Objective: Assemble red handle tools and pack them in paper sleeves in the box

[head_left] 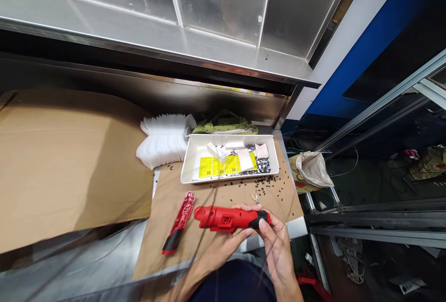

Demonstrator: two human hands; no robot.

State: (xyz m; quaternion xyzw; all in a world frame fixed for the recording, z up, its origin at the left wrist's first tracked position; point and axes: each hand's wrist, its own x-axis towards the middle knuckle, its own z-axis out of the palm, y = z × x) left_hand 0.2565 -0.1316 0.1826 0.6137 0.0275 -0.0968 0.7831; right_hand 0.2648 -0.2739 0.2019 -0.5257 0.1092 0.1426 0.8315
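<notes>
Left hand: left hand [228,241], partly closed around the middle of the red plastic housing [240,217], thumb along the near lower edge; far fingers partly hidden.
Right hand: right hand [278,241], thumb pressing on the black end section, fingers curled about that end; a pinching hold.
Red housing: raised in both hands, on the person's side of the white plastic tray [197,144], lying roughly crosswise.
Step in hand: judged to be two-handed handling of the housing, with attention at its black end.
Next move calls for: in judgement, steady support from the left hand and controlled thumb pressure from the right.
Half-shell: red-and-black half-shell [181,213], front left of the tray, hollow side up, apart from the hands.
Nippers: small metal nippers [257,197], just in front of the tray, beyond the housing.
Loose bits: small black parts [268,182], scattered before the tray, thickest near its right half.
Tray contents: yellow printed labels [223,165], white block [216,152], pinkish pad [261,151].
Behind tray: green pouch [226,127].
Left of tray: white foam sleeves [163,148]; farther out, large cardboard [52,167].
Right of tray: paper bag [313,172].
</notes>
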